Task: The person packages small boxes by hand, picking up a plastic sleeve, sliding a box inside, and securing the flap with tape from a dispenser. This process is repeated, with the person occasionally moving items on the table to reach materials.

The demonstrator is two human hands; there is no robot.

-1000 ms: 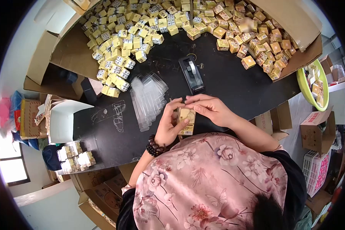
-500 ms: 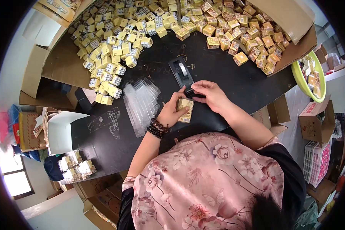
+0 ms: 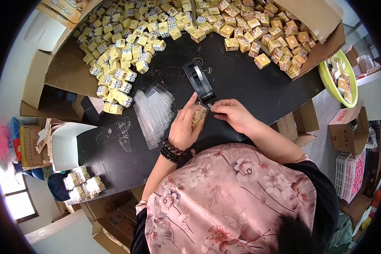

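Observation:
My left hand point(image 3: 184, 128) is wrapped round a small yellow printed box point(image 3: 199, 115), tilted and partly covered by the fingers; the index finger points up beside the tape dispenser. A black tape dispenser point(image 3: 204, 89) with a roll of clear tape point(image 3: 199, 74) stands just beyond both hands. At its near end my right hand point(image 3: 235, 115) pinches thumb and forefinger together on what looks like the end of the tape, close to the box. Left of my left hand, several clear plastic sleeves point(image 3: 150, 116) lie fanned out on the black table point(image 3: 237, 82).
Heaps of small yellow boxes point(image 3: 127, 51) and orange-gold boxes point(image 3: 279, 38) lie at the back, inside cardboard walls point(image 3: 67, 72). A green basket point(image 3: 354, 82) stands at the right. Wrapped box packs point(image 3: 84, 185) sit at the front left corner.
My left hand has tilted the box and come round it, hiding more of it. The dispenser has shifted a little toward me. The right hand stays pinched at its near end.

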